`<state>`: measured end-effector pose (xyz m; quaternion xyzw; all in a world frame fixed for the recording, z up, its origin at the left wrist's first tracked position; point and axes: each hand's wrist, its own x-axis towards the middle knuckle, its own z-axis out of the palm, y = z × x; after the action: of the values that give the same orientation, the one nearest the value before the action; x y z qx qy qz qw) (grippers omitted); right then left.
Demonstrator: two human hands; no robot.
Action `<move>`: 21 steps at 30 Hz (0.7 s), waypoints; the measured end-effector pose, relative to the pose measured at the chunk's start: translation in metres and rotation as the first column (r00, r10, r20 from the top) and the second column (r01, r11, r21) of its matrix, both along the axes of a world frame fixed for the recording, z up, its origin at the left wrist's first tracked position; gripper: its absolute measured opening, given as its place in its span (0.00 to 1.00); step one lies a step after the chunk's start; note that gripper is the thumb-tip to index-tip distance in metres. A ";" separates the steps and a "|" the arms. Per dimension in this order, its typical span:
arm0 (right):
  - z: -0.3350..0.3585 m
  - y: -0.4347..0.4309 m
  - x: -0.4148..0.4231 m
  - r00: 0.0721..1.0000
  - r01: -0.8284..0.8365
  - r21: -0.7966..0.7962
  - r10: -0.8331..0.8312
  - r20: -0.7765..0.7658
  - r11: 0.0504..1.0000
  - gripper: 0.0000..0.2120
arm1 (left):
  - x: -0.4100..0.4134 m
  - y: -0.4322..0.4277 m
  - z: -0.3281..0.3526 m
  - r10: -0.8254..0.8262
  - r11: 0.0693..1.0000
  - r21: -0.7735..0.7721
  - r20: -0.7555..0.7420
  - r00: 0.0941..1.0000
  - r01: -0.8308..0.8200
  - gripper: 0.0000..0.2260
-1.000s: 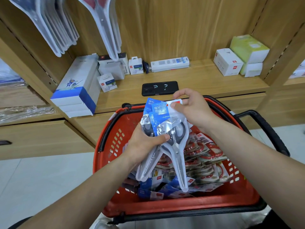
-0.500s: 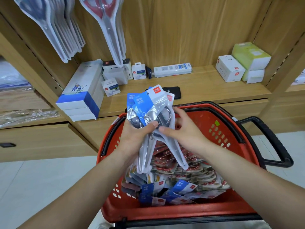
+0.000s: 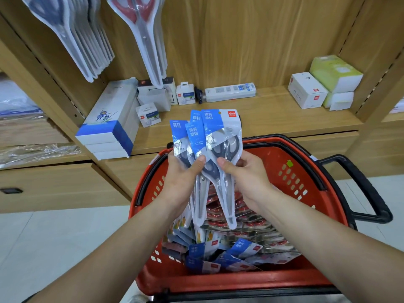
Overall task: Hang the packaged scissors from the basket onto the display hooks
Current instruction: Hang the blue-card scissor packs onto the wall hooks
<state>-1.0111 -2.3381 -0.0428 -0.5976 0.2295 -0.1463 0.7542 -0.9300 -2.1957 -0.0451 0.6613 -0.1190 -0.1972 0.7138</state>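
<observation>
HOLD: your left hand and right hand both pinch a fan of scissor packs, thumbs in front, above the red basket | RISK: the packs look slippery (and spread apart), so one may slide out and fall when you lift them to the hooks.

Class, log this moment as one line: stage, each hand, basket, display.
stage: scissor packs held above basket | left hand: grips the packs | right hand: grips front pack | basket: more packs inside | display: hanging packs
</observation>
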 end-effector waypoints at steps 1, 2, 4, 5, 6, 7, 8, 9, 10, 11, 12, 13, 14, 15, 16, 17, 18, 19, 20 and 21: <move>0.000 -0.001 0.000 1.000 0.004 -0.011 -0.004 -0.001 1.000 0.08 | 0.000 0.000 0.000 0.001 1.000 0.011 0.015 1.000 -0.001 0.30; 0.000 -0.001 0.000 1.000 0.008 -0.021 -0.008 0.005 1.000 0.08 | 0.001 0.000 0.001 0.002 1.000 0.017 0.028 1.000 -0.002 0.32; -0.002 -0.002 0.001 1.000 0.026 -0.022 -0.026 0.010 0.999 0.08 | 0.001 -0.001 0.003 0.006 1.000 0.026 0.043 0.999 -0.007 0.36; -0.004 -0.002 0.001 0.999 0.035 -0.022 -0.035 0.008 0.999 0.08 | 0.001 -0.002 0.003 0.000 1.000 0.030 0.056 0.998 -0.002 0.37; -0.006 -0.002 0.002 0.999 0.045 -0.025 -0.045 0.006 0.999 0.08 | 0.002 -0.002 0.003 -0.006 0.999 0.037 0.071 0.997 0.003 0.36; -0.007 -0.002 0.002 0.999 0.053 -0.031 -0.053 0.008 0.998 0.10 | 0.003 -0.002 0.003 0.004 0.999 0.040 0.088 0.996 -0.007 0.34; -0.007 -0.002 0.003 0.998 0.065 -0.036 -0.065 0.008 0.997 0.12 | 0.004 -0.001 0.003 0.029 0.999 0.039 0.096 0.995 -0.032 0.31; -0.007 -0.004 0.003 0.997 0.077 -0.034 -0.077 0.007 0.996 0.16 | 0.005 0.000 0.004 0.055 0.998 0.035 0.098 0.994 -0.058 0.28; -0.005 -0.005 0.004 0.996 0.087 -0.029 -0.087 0.012 0.996 0.19 | 0.007 0.002 0.005 0.075 0.997 0.029 0.096 0.993 -0.078 0.26; -0.002 -0.006 0.003 0.995 0.093 -0.020 -0.092 0.024 0.995 0.22 | 0.009 0.004 0.008 0.086 0.996 0.024 0.099 0.991 -0.089 0.26; 0.001 -0.007 0.003 0.995 0.095 -0.027 -0.094 0.039 0.995 0.25 | 0.011 0.006 0.011 0.089 0.995 0.023 0.108 0.990 -0.092 0.28; 0.004 -0.008 0.003 0.994 0.098 -0.062 -0.095 0.054 0.993 0.26 | 0.012 0.008 0.013 0.094 0.995 0.025 0.123 0.988 -0.097 0.30; 0.007 -0.008 0.004 0.994 0.094 -0.113 -0.088 0.058 0.989 0.26 | 0.013 0.010 0.017 0.104 0.994 0.023 0.130 0.986 -0.108 0.31; 0.012 -0.008 0.003 0.995 0.087 -0.144 -0.077 0.068 0.986 0.25 | 0.014 0.011 0.020 0.114 0.993 0.019 0.133 0.984 -0.118 0.32; 0.017 -0.007 0.003 0.994 0.082 -0.147 -0.071 0.077 0.986 0.24 | 0.015 0.012 0.022 0.118 0.993 0.009 0.137 0.984 -0.121 0.32; 0.021 -0.006 0.002 0.993 0.084 -0.127 -0.073 0.089 0.988 0.22 | 0.016 0.012 0.023 0.123 0.992 0.005 0.142 0.982 -0.125 0.31; 0.024 -0.006 0.001 0.992 0.088 -0.102 -0.078 0.097 0.991 0.19 | 0.016 0.014 0.026 0.126 0.992 0.001 0.150 0.981 -0.128 0.29; 0.029 -0.004 -0.001 0.992 0.090 -0.082 -0.082 0.098 0.993 0.16 | 0.017 0.017 0.029 0.132 0.991 -0.001 0.165 0.977 -0.134 0.28; 0.032 -0.003 -0.003 0.992 0.089 -0.079 -0.082 0.096 0.993 0.14 | 0.017 0.021 0.033 0.132 0.991 -0.004 0.183 0.974 -0.134 0.28; 0.038 -0.001 -0.005 0.992 0.089 -0.093 -0.080 0.097 0.992 0.14 | 0.017 0.026 0.038 0.133 0.991 -0.007 0.205 0.970 -0.135 0.28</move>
<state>-1.0162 -2.3394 -0.0052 -0.6158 0.2118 -0.2170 0.7272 -0.9134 -2.1701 -0.0070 0.6873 -0.1463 -0.0797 0.7070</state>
